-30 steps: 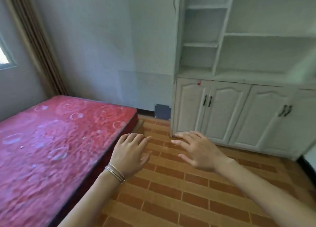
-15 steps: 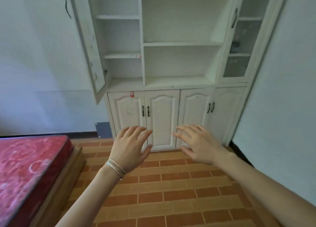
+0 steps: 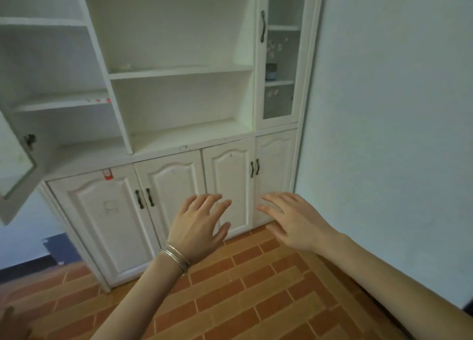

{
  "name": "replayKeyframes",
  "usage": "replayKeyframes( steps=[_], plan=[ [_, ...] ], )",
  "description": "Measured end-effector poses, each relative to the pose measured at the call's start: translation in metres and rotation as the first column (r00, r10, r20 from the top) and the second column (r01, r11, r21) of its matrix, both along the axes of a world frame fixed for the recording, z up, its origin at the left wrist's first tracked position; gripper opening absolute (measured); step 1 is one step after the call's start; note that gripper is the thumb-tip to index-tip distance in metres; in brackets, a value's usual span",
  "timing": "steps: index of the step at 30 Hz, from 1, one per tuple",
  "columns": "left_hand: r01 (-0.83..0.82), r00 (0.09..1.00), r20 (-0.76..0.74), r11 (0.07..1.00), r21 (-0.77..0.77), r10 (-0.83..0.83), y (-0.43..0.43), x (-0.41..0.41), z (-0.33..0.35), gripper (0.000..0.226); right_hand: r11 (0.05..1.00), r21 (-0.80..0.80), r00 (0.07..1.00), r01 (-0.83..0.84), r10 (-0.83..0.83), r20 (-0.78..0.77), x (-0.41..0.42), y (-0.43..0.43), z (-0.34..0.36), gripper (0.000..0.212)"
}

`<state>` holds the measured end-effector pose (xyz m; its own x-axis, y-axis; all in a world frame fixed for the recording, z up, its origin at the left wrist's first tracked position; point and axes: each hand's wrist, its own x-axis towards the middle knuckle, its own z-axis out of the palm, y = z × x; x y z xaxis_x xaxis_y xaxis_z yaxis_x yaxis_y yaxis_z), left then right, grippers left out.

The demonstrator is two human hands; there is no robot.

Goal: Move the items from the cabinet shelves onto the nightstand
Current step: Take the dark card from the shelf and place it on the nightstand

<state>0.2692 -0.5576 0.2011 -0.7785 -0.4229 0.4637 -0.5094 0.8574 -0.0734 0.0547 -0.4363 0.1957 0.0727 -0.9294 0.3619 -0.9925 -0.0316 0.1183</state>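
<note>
A white cabinet [image 3: 179,140] with open shelves fills the view ahead. Behind its shut glass door [image 3: 279,58] at the upper right stands a small dark blue jar [image 3: 271,71] on a shelf, with pale flower-like shapes above and below it. A small pale scrap [image 3: 125,66] lies on the middle open shelf. My left hand [image 3: 198,227], with bangles on the wrist, and my right hand [image 3: 294,219] hover palm down in front of the lower doors, fingers spread, holding nothing. No nightstand is in view.
An opened glass door [image 3: 18,165] swings out at the far left. The lower doors [image 3: 230,186] are closed, with dark handles. A white wall [image 3: 396,135] stands close on the right. The floor [image 3: 243,293] is orange-brown brick tile.
The view has swung right from the red mattress to the cabinet and come closer to it. Both hands kept their spread pose in front of me.
</note>
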Motion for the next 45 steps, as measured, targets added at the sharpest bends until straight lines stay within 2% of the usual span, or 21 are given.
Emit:
replayKeyframes(
  steps=[10,22,32,45],
  plan=[
    [0.135,0.987,-0.071,0.987,-0.089,-0.142,-0.121,-0.124,0.033,0.047,0.975,-0.204,0.995,0.088,-0.093,-0.018,-0.105,-0.092,0.039,0.047],
    [0.163,0.986,-0.033,0.984,-0.067,-0.166,-0.216,-0.249,0.007,0.046,0.984,-0.152,0.996,0.090,-0.092,-0.010,-0.236,-0.188,0.012,0.046],
    [0.074,0.989,-0.118,0.992,-0.105,-0.086,-0.302,-0.397,0.048,0.046,0.990,-0.141,0.993,0.029,-0.045,-0.111,-0.395,-0.289,0.062,0.046],
    [0.023,0.989,-0.142,0.981,-0.194,-0.051,-0.434,-0.501,0.077,0.045,0.982,-0.189,0.987,-0.006,-0.025,-0.159,-0.494,-0.431,0.095,0.044]
  ],
)
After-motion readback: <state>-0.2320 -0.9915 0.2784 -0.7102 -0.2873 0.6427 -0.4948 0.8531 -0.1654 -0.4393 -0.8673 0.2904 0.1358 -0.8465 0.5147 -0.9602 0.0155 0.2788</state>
